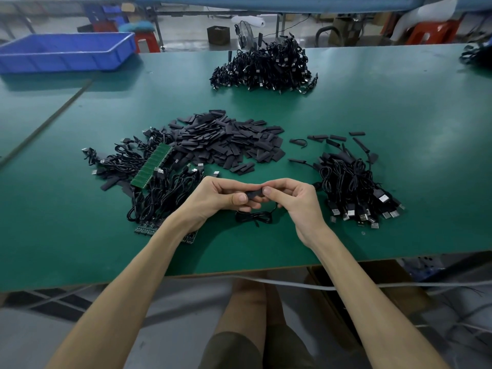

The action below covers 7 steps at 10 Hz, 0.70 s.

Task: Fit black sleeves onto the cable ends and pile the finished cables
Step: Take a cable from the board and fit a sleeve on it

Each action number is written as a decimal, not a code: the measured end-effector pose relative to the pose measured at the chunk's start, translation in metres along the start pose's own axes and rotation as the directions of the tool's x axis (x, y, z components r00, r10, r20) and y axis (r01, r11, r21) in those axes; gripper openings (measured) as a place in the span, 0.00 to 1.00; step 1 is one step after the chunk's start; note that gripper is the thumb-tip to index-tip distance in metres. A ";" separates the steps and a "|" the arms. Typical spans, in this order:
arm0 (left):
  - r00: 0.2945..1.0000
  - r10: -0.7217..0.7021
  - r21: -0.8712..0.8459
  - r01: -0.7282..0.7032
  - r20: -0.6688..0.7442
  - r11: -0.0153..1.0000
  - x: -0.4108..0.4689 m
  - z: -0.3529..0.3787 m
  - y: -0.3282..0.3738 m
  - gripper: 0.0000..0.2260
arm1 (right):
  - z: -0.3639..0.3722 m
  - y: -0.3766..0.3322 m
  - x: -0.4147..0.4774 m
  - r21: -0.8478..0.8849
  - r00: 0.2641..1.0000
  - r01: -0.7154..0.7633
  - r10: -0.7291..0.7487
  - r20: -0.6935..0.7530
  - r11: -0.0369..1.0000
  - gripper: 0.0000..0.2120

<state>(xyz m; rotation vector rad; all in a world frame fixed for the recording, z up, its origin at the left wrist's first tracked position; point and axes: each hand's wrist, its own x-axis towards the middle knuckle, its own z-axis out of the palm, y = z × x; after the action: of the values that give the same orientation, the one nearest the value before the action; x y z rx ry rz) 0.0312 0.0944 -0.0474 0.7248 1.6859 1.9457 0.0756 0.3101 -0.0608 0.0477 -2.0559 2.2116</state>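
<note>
On the green table (372, 115) the biggest risk, I think, is the heaps mixing. The loose heap of black sleeves (229, 145) in the middle touches the tangle of cables (159, 187) on its left, where a strip of green boards (151, 169) lies. A careless drag could pull sleeves into the tangle or snag a neighbouring lead. The pile on the right (356, 187), which I take for finished work, sits near my right hand (295, 201), so a wide toss could scatter it; a further pile (266, 65) lies well apart at the far side. The cable (254, 217) I am working on lies coiled on the table just beneath my hands, and if it catches, the end could jerk back out. Smallest is the sleeve (254, 194) itself. I pinch it between thumb and fingers of my left hand (221, 198) and of my right, and squeezing it flat could close its mouth. As for containers, the blue bin (66, 53) stands far left, and nothing shows in the part of its inside I can see. A small cardboard box (218, 34) sits on the floor beyond the table; I cannot tell what it holds.
</note>
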 end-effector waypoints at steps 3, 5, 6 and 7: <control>1.000 -0.003 0.010 0.003 -0.013 1.000 0.000 0.001 0.000 0.17 | 0.001 -0.001 -0.001 0.011 1.000 0.001 -0.001 0.019 1.000 0.05; 1.000 0.002 0.002 -0.001 -0.030 1.000 -0.001 0.000 -0.001 0.15 | 0.001 -0.002 -0.001 0.012 1.000 0.002 -0.003 0.023 1.000 0.04; 0.999 -0.002 0.000 0.002 -0.037 1.000 0.000 0.000 -0.001 0.15 | 0.001 -0.002 -0.001 0.032 0.999 -0.001 0.000 0.032 0.999 0.04; 0.999 -0.002 0.000 0.002 -0.041 1.000 -0.001 0.000 -0.001 0.15 | 0.001 -0.001 -0.001 0.047 0.999 0.010 -0.012 0.047 0.999 0.05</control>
<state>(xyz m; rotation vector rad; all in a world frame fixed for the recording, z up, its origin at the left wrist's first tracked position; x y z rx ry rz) 0.0318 0.0944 -0.0480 0.6870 1.7104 1.9714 0.0762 0.3088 -0.0598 0.1165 -2.0222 2.2730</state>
